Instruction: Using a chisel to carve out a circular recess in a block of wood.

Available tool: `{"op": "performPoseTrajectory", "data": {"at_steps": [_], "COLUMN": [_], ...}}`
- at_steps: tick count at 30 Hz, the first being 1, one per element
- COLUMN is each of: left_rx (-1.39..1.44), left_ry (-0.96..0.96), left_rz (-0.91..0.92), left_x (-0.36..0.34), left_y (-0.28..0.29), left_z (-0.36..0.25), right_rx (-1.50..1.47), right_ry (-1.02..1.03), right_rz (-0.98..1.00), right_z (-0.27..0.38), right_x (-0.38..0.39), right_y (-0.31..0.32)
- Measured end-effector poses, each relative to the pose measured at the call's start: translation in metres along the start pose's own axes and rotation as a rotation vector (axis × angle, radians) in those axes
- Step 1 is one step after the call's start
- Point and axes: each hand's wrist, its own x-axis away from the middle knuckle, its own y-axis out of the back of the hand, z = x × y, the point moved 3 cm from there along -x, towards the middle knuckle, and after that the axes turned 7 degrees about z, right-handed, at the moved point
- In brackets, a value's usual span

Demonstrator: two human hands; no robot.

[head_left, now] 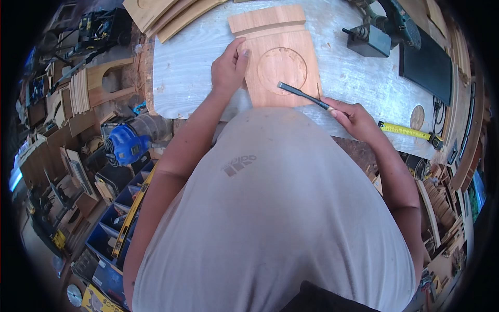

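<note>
A reddish wooden board [254,62] lies on the worktable close to my body. It has a groove across its far part and a round outline cut into its face. My left hand [228,67] grips the board's left edge, thumb on top and the other fingers partly hidden. In my right hand [353,119] is a chisel [304,93], held by its handle, its blade slanting left over the lower part of the circle. A thin dark sliver stands up by the right fingers; what it is I cannot make out.
On the pale worktable [182,78] a yellow tape measure [408,130] lies extended at the right. Behind it are a dark flat panel [426,67] and a grey box-shaped tool part [369,40]. Stacked wooden pieces [169,18] sit far left; a blue-topped shop vacuum [126,144] stands left.
</note>
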Motion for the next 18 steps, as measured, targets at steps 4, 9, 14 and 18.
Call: {"op": "performPoseTrajectory", "data": {"at_steps": [4,9,14,18], "left_rx": [0.031,-0.02,-0.011,-0.008], "left_ry": [-0.03,-0.032,-0.054,-0.029], "left_rz": [-0.03,-0.036,-0.045,-0.041], "left_x": [-0.0017,-0.0012,-0.0028,-0.0015], "left_y": [-0.004,-0.0018,-0.0029,-0.0009], "left_z": [0.0049,0.0025,0.0041,0.0004], "right_rx": [0.042,0.043,0.024,0.033], "right_ry": [-0.035,-0.071,-0.055,0.017], "right_rz": [-0.011,-0.004,-0.004,-0.03], "right_z": [0.004,0.0037,-0.0004,-0.0005], "right_x": [-0.001,-0.001,-0.0018,-0.0032], "right_y": [-0.0024,-0.0043,-0.0064,-0.0084]}}
